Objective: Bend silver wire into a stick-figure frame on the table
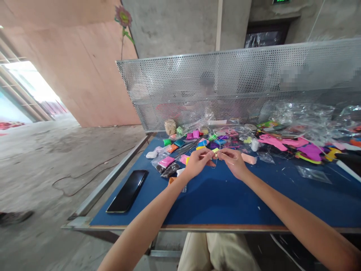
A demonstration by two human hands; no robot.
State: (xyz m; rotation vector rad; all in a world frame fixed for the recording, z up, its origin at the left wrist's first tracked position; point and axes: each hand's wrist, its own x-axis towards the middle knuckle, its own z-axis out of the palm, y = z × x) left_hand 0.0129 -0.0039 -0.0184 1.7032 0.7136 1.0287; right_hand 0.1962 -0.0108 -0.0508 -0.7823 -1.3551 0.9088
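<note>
My left hand and my right hand meet above the blue table, fingertips pinched close together. A thin pale wire runs between them and loops below the fingers. Right at the fingertips shows a small pale yellow-green piece; whether it is held or lies behind them, I cannot tell. Beyond and left of my hands lie packets of coloured modelling clay, among them a pink packet, a black packet and an orange packet. A peach-coloured roll lies just beyond my right wrist.
A black phone lies on the blue table at the left. Pink cut-out shapes, a white bottle and clear plastic wrapping spread to the right. Behind stands a perforated metal screen, with a person dimly visible through it.
</note>
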